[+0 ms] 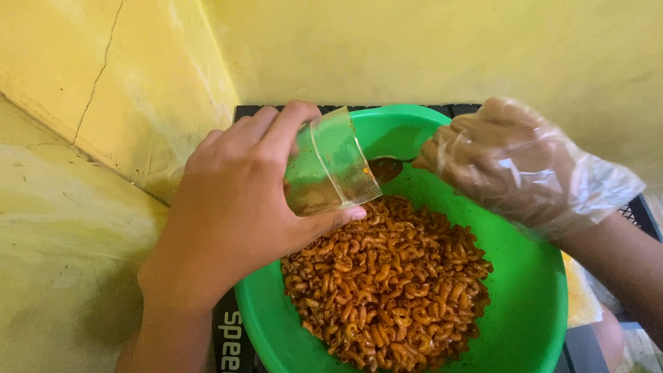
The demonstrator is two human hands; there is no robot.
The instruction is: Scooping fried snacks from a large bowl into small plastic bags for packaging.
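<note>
My left hand (228,214) grips a small clear plastic cup (331,166), tipped on its side with its mouth pointing down over a green plastic bowl (532,276). The cup's inner wall is smeared with reddish-brown residue. The bowl holds a heap of orange-brown seasoned elbow macaroni (387,283). My right hand (511,159), covered by a thin clear plastic glove, hovers over the bowl's far right rim with its fingers curled together near the cup's mouth; nothing is visible in it.
The bowl rests on a black crate-like surface (231,338). A yellow wall (414,48) stands right behind it, with a cracked yellow ledge (62,228) at the left. A pale plastic bag (580,297) lies at the right edge.
</note>
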